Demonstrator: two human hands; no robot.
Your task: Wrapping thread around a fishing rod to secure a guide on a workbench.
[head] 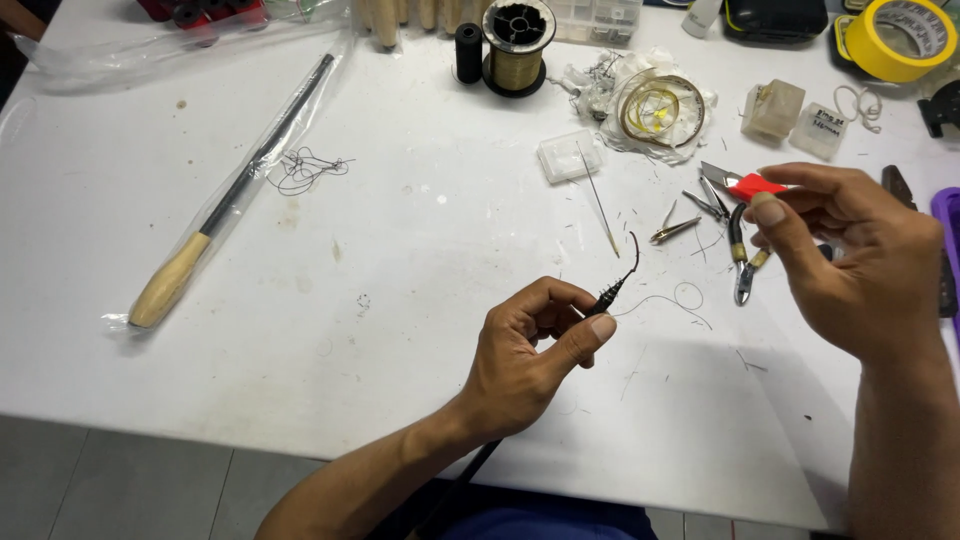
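Black rod tip in left grip

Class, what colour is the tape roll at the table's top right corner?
Yellow; the tape roll shows best in the head view.

table matt white | pliers shiny metal | rod handle smooth wood

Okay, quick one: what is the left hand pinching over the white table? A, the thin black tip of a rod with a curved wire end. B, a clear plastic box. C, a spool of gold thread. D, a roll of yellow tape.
A: the left hand pinches the thin black rod tip between thumb and fingers, its wire end curving upward; the tape, spool and box lie untouched farther back.
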